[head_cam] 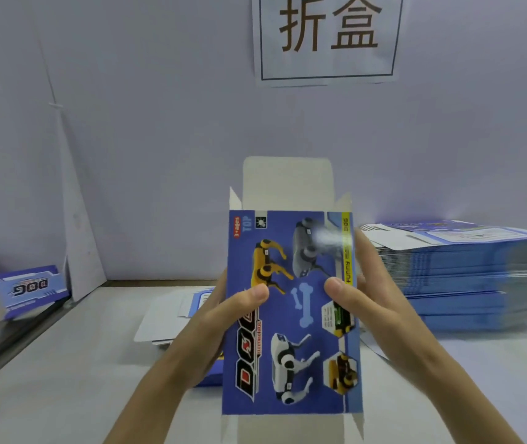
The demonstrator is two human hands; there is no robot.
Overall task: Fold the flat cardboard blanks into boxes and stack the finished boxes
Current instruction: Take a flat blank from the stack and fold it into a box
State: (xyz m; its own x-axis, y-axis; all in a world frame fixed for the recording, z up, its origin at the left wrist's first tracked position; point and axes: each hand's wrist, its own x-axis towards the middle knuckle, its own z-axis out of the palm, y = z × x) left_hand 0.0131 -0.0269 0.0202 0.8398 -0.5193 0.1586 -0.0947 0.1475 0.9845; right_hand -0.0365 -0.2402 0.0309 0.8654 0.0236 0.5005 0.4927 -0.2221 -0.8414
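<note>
Centre: box (291, 312) held betw. left hand (223, 315) & right hand (371, 299), above table (63, 379); R: stack of blanks (480, 277) on table; behind box: loose blank (166, 318) flat on table; far L: finished box (31, 288) nr wall; wall sign (328, 36) behind, above all.

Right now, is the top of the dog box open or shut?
Open. The box has its top flap standing up untucked, side flaps too.

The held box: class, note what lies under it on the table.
Flat blanks poke out on the table left of the box, white and blue. The box, left hand and right hand hide the rest.
</note>
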